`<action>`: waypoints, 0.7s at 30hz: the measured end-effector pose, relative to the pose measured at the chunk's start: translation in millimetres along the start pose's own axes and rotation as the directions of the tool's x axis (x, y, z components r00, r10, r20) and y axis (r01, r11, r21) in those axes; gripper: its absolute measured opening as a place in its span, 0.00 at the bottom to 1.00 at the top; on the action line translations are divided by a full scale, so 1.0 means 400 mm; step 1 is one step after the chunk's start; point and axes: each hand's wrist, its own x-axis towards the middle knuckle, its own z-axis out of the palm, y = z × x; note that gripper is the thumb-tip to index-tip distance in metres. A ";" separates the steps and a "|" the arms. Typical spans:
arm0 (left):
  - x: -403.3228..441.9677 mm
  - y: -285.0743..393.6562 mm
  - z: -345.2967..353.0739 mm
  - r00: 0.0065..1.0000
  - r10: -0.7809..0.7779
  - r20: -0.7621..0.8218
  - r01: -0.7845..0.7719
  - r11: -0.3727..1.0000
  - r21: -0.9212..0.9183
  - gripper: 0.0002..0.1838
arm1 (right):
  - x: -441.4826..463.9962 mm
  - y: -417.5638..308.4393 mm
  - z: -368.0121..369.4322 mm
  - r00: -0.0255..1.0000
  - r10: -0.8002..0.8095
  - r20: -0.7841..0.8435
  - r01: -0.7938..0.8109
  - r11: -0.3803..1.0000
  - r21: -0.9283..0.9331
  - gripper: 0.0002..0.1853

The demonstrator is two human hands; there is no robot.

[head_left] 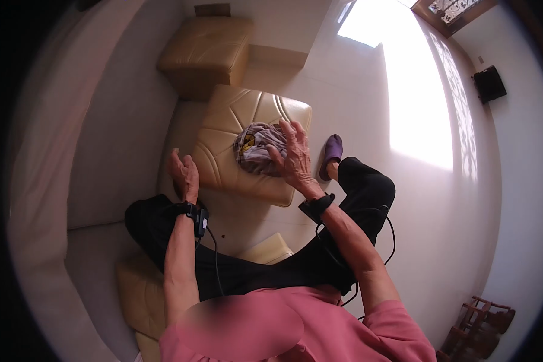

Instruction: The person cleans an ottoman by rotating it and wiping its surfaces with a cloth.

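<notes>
Looking barely started tbh: cloth (260, 158) bunched on the quilted tan stool (214, 142), not spread out, right hand (297, 159) splayed over it (can't tell if touching), left hand (186, 175) unclenched and empty alongside.

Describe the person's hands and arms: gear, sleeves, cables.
Left hand and right hand wear no gloves. Each wrist has a black strapped device; the left device shows a small pale patch, the right device looks plain black. Thin black cables trail nearby. Sleeves are pink and short.
</notes>
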 end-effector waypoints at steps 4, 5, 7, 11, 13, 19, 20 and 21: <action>0.033 0.006 0.088 0.987 0.062 0.151 -0.087 0.983 0.164 0.18 | 0.021 -0.047 0.071 0.946 -0.199 0.255 0.261 0.935 -0.240 0.34; 0.048 -0.009 0.105 0.986 0.059 0.158 -0.085 0.983 0.163 0.18 | 0.039 -0.030 0.086 0.933 -0.217 0.287 0.287 0.930 -0.230 0.33; 0.076 -0.033 0.133 0.981 0.185 0.063 -0.188 0.981 0.051 0.19 | 0.098 0.019 0.112 0.925 -0.279 0.259 0.327 0.931 -0.165 0.26; 0.054 -0.078 0.161 0.989 0.089 0.114 -0.087 0.996 -0.029 0.20 | 0.181 0.143 0.098 0.911 -0.321 0.260 0.367 0.917 -0.154 0.21; 0.037 -0.098 0.181 0.994 0.019 0.108 -0.007 0.993 -0.114 0.20 | 0.229 0.217 0.095 0.978 -0.184 0.101 0.202 0.953 -0.226 0.19; 0.051 -0.103 0.224 0.996 0.076 0.038 -0.069 0.984 -0.166 0.17 | 0.477 0.358 0.178 0.885 0.466 0.020 -0.392 0.766 -0.509 0.25; 0.053 -0.114 0.219 0.997 0.070 0.034 -0.064 0.986 -0.157 0.17 | 0.498 0.358 0.206 0.823 0.560 0.093 -0.433 0.725 -0.536 0.27; 0.058 -0.114 0.222 0.996 0.076 0.054 -0.068 0.988 -0.138 0.17 | 0.511 0.346 0.225 0.816 0.569 0.100 -0.440 0.724 -0.531 0.27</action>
